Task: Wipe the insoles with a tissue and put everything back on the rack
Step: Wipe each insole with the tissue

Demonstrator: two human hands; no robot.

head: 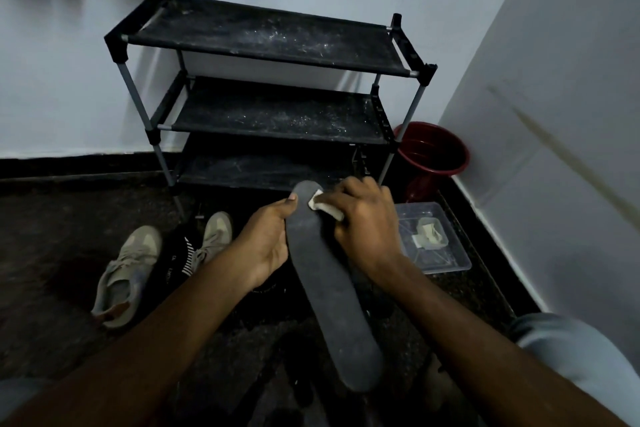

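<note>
Two hands are on one dark insole (329,288), and I am steering them from far away. The insole is long. One end points away from me at the rack (270,35). The other end points back at me, a bit to the right. I cannot tell if that near end rests on anything.

My left hand (266,239) grips the left edge of the insole near the far end, with the thumb on top. My right hand (363,229) is curled round a white tissue (320,206) and presses it down on the far end. So both hands sit at the far end, one on each side, and most of the insole lies nearer to me than they do.

I think the next wipe should go the long way, from the far end back to me. The right hand should do it, as it has the tissue. The left hand just has to hold tight.

Two tan shoes (128,274) lie on the floor (52,236) to the left. A clear box (457,253) and a red bucket (433,152) sit to the right.
</note>
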